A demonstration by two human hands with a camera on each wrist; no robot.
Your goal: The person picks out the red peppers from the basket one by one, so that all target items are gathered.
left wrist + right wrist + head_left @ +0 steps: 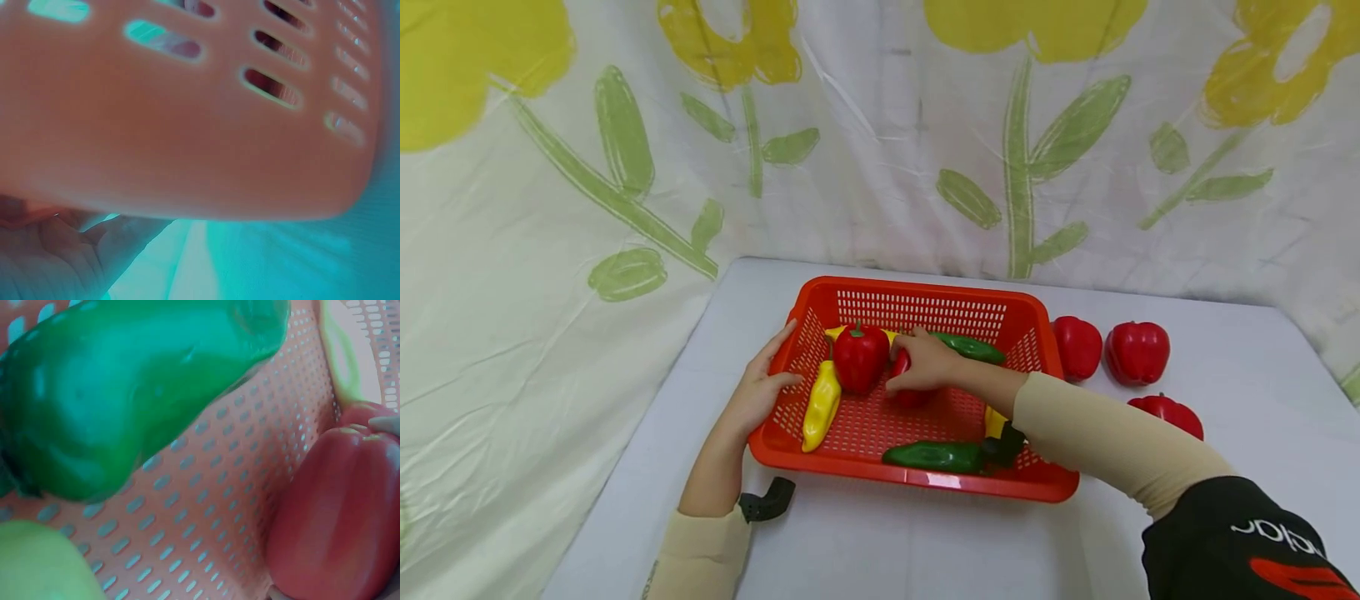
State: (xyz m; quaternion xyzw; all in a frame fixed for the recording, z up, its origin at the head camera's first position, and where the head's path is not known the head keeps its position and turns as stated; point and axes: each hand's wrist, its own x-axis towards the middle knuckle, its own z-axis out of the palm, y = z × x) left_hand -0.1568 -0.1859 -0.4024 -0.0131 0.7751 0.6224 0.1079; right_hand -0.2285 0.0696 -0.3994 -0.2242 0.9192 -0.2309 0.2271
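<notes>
A red plastic basket with slotted walls holds toy-like peppers. Inside it, my right hand grips a red bell pepper, also large in the right wrist view. Just left of it stands another red bell pepper, green stem up. My left hand holds the basket's left rim, thumb over the edge; its other fingers are partly hidden. In the left wrist view the basket wall fills most of the picture, with part of the hand below.
In the basket lie a yellow pepper at left, a green one in front and another green one at back. Three red peppers sit on the white table to the right. A flowered curtain hangs behind.
</notes>
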